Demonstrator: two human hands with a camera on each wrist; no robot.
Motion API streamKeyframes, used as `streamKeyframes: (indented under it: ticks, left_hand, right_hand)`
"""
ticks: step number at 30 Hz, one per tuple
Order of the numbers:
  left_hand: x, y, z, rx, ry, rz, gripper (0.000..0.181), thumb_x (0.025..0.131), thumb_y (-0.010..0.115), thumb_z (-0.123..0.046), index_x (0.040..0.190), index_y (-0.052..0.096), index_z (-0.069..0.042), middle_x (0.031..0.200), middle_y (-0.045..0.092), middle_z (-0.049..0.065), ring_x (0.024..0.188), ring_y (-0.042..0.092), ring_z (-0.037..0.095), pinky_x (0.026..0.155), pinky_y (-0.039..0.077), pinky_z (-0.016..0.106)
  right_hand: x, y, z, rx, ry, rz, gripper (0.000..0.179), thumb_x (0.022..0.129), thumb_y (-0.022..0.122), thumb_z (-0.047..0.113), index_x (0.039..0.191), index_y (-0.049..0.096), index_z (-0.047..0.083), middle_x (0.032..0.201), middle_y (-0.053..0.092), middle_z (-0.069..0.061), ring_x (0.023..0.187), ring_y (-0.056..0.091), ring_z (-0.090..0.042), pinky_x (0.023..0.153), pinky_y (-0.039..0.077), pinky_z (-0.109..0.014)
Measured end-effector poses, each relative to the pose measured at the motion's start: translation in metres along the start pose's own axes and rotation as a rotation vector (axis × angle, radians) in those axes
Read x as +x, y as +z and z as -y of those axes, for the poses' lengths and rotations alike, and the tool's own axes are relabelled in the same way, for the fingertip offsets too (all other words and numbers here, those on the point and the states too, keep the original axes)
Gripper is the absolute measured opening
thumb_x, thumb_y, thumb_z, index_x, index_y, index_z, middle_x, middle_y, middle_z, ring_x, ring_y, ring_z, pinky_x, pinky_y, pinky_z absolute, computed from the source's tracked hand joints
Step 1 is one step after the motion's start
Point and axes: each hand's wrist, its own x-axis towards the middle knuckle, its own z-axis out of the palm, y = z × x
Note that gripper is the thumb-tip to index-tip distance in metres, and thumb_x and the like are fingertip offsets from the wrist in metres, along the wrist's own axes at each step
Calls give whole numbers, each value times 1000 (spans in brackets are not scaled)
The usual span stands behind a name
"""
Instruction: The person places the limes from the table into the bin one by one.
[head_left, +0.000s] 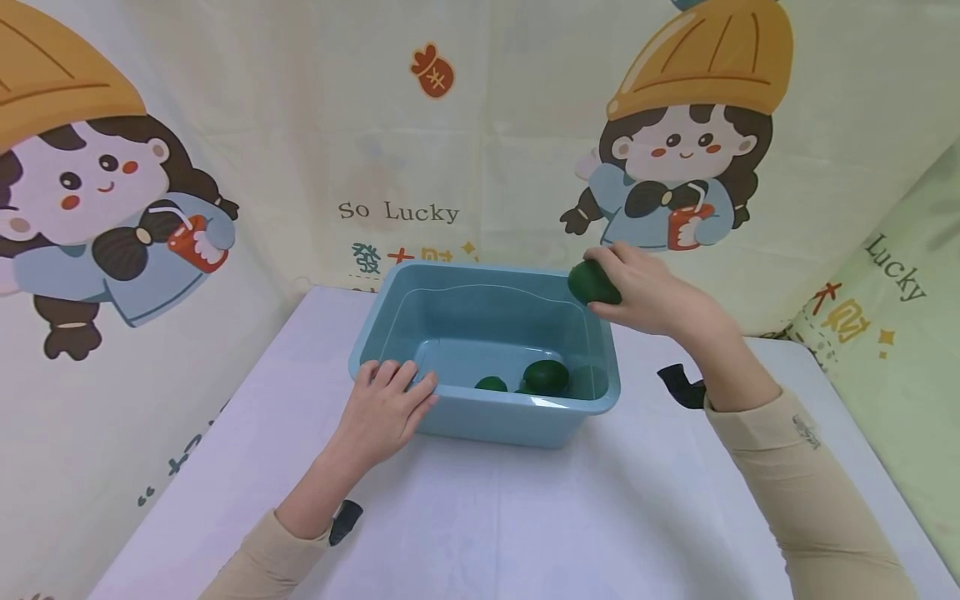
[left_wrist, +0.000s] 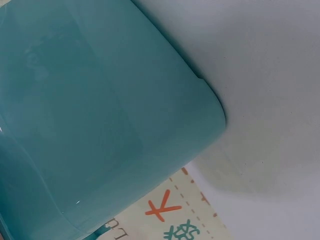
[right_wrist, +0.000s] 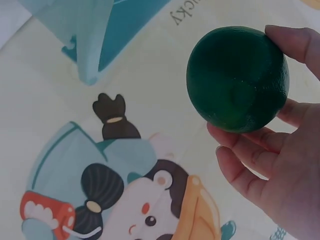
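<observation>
A light blue plastic basin (head_left: 495, 429) stands on the table. My left hand (head_left: 382, 412) grips its near left rim, fingers hooked over the edge; in the left wrist view only the basin's wall (left_wrist: 120, 110) shows, without the hand. Over the basin's far right corner, my right hand (head_left: 641, 292) holds a dark green lime (head_left: 592, 283) between thumb and fingers. The right wrist view shows this lime (right_wrist: 237, 80) up close, with the right hand (right_wrist: 280, 145) around one side. Inside the basin lie another lime (head_left: 546, 377) and a partly hidden one (head_left: 491, 384), near the front wall.
A pale cloth covers the table (head_left: 480, 517). Behind it hangs a cream sheet (head_left: 517, 150) printed with cartoon figures and lettering. Black straps (head_left: 681, 387) show by both wrists.
</observation>
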Motion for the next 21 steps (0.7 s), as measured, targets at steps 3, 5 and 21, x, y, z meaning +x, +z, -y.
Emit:
streamKeyframes:
  ticks: [3, 5, 21]
  left_hand:
    - [0, 0, 0, -2, -1, 1, 47, 101, 17, -39, 100, 58, -15, 86, 45, 6, 79, 41, 23, 73, 31, 42]
    - [0, 0, 0, -4, -2, 4, 47, 101, 17, -39, 100, 58, -15, 86, 44, 6, 79, 41, 23, 73, 31, 42]
    - [2, 0, 3, -18, -7, 10, 47, 101, 17, -39, 99, 57, -15, 85, 44, 6, 78, 40, 23, 72, 30, 42]
  right_hand:
    - [11, 0, 5, -16, -23, 32, 63, 83, 66, 20, 134, 33, 3, 123, 41, -21, 107, 43, -36, 86, 43, -51]
    - [18, 0, 9, -23, -36, 47, 64, 83, 66, 22, 135, 33, 4, 125, 40, -20, 109, 41, -36, 88, 40, -51]
    - [61, 14, 28, -96, -148, 91, 63, 85, 64, 28, 135, 33, 7, 127, 40, -16, 112, 39, -31, 91, 34, -48]
